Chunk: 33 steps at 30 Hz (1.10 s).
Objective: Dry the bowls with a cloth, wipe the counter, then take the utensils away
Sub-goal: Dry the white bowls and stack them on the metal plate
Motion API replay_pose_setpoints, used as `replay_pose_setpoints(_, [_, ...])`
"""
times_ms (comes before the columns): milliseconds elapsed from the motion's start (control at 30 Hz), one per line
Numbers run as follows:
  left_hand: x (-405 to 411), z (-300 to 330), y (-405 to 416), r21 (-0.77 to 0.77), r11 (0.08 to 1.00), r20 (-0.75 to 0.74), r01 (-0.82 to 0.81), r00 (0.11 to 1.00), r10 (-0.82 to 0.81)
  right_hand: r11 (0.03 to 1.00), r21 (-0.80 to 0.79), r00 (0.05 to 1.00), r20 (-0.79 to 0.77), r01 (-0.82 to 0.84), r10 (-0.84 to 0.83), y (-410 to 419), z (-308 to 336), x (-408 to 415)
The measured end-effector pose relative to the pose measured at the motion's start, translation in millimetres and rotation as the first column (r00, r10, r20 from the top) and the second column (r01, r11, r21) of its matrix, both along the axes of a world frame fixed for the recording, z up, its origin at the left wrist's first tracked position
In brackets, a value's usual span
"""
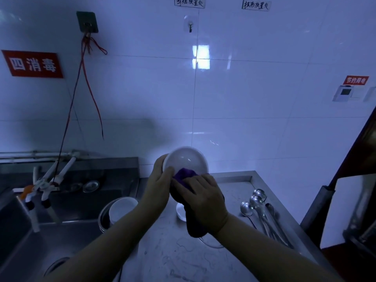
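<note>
Bowl (186, 161) up off counter (234, 178), tilted, gripped at rim by left hand (157, 187). Right hand (203, 197) pinching purple cloth (184, 176) against rim. Prob. glazed, slick when wet, breakable; best held w/ thumb over rim. Spoons (255, 202) right of bowl.

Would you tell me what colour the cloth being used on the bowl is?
Purple; the cloth shows best in the head view, pressed into the white bowl.

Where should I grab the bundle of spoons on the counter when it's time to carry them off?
Grip the spoons by their long handles, near the middle, coming from above with fingers across the bundle. They lie flat on the counter, bowls toward the wall, handles running together toward you, so one grasp should probably gather them all.
</note>
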<state>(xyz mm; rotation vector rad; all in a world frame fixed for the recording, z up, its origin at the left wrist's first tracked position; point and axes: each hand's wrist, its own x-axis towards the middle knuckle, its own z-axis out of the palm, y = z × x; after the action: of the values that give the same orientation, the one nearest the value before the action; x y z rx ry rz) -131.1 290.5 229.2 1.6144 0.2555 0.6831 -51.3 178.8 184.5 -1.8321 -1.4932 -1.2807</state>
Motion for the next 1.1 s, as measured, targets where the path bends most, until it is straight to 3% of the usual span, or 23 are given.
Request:
replay_pose_setpoints(100, [-2.0, 6.4, 10.2, 0.085, 0.995, -0.036, 0.045, 0.998, -0.042, 0.995, -0.093, 0.990, 0.127, -0.044, 0.055, -11.8, 1.3, 14.0])
replay_pose_setpoints(267, [-4.3, 26.7, 28.9, 0.073, 0.967, -0.237, 0.246, 0.946, -0.222, 0.967, -0.223, 0.942, 0.283, -0.121, 0.183, -24.5, 10.6, 28.7])
replay_pose_setpoints(333, [-4.3, 24.7, 29.0, 0.017, 0.977, -0.196, 0.211, 0.959, -0.203, 0.982, -0.172, 0.960, 0.253, -0.082, 0.124, -19.3, 11.4, 24.8])
replay_pose_setpoints(500, [-1.6, -5.8, -3.2, -0.114, 0.990, -0.044, 0.081, 0.995, -0.086, 0.999, 0.022, 1.000, 0.012, 0.024, -0.024, -1.5, 9.2, 5.6])
replay_pose_setpoints(600, [-0.1, -6.2, -4.0, -0.053, 0.998, -0.028, 0.027, 0.999, -0.029, 1.000, 0.019, 0.999, -0.054, -0.001, 0.002, 2.2, 1.9, -0.7])
replay_pose_setpoints(767, [-3.1, 3.5, 9.2, 0.117, 0.992, 0.001, 0.048, 0.999, -0.048, 0.992, -0.108, 0.993, 0.090, -0.070, 0.079, -9.9, -0.5, 13.1])
replay_pose_setpoints(933, [-6.0, 27.8, 29.7, 0.125, 0.944, -0.237, 0.306, 0.933, -0.271, 0.952, -0.269, 0.926, 0.301, -0.145, 0.226, -25.8, 12.6, 30.0])
replay_pose_setpoints(1000, [-5.7, 30.4, 33.8, 0.085, 0.947, -0.240, 0.311, 0.928, -0.284, 0.963, -0.244, 0.932, 0.310, -0.113, 0.188, -23.3, 15.0, 27.7])
replay_pose_setpoints(1100, [-3.5, 16.6, 21.6, -0.037, 0.974, -0.088, 0.225, 0.970, -0.228, 0.997, -0.074, 0.987, 0.156, -0.025, 0.036, -13.0, 17.3, 16.3])
